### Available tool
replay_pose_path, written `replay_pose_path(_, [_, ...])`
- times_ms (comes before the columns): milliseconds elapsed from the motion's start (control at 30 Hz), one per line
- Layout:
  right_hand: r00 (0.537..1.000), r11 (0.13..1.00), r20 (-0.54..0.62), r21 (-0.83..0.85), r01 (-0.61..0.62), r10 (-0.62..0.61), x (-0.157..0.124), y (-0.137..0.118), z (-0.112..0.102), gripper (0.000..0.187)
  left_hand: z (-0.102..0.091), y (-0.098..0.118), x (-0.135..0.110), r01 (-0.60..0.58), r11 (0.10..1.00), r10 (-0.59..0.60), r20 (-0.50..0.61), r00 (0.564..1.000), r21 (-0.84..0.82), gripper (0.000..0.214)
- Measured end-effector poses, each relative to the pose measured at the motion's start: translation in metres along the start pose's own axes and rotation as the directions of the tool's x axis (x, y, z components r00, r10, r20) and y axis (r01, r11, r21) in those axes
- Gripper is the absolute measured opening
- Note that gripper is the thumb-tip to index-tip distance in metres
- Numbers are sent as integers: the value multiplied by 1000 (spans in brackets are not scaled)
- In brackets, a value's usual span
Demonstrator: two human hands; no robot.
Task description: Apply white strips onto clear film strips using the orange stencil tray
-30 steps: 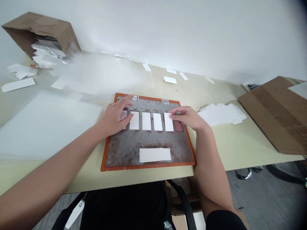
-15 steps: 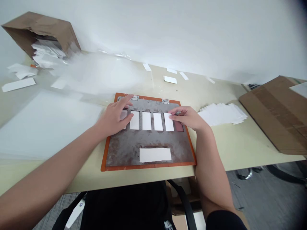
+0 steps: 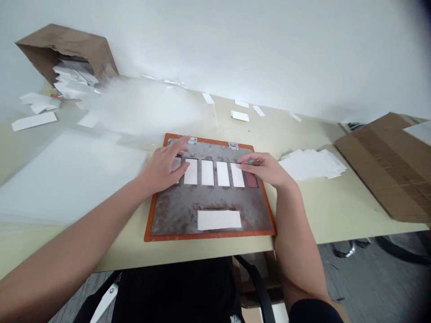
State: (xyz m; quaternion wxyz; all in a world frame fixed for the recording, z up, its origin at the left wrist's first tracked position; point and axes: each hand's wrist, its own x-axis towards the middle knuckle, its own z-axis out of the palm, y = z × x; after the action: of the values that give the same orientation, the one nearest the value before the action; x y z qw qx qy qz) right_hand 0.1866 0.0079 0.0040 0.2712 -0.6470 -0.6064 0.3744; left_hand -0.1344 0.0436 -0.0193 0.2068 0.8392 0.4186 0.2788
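A rusty grey metal plate with an orange rim (image 3: 178, 211) lies on the table in front of me. It has a row of upright slots holding white cards (image 3: 208, 172) and one wide white card (image 3: 219, 219) near its front edge. My left hand (image 3: 164, 166) rests with fingers spread over the leftmost slot, touching its card. My right hand (image 3: 266, 168) has its fingers stretched out flat, pressing on the top of the white card (image 3: 237, 176) in the fifth slot. The rightmost slot (image 3: 252, 179) shows dark red, with no card in it.
A stack of white cards (image 3: 311, 162) lies right of the plate. Flattened cardboard (image 3: 387, 157) sits at far right. A tipped brown paper bag (image 3: 67, 49) spills cards at far left. Clear plastic sheets (image 3: 67, 170) cover the table's left side. Loose cards (image 3: 239, 115) lie near the wall.
My right hand has pushed the fifth card down flatter into its slot and its fingers have straightened. The left hand stays put. The view shifted slightly.
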Motion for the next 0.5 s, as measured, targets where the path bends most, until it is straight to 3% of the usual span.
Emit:
replay_pose_path(267, [971, 993, -210, -3, 120, -118, 5, -5, -5, 36, 0, -4, -1, -19, 1000, 18, 24, 1000, 16, 59])
replay_pose_path(400, [950, 946, -196, -264, 188, -244, 30, -8, -13, 33, -1, -5, -2, -30, 999, 30, 33, 999, 26, 58])
replay_pose_path(500, [952, 885, -167, -435, 163, -258, 63, -9, -24, 27, -1, -6, -2, -39, 998, 38, 29, 999, 42, 57])
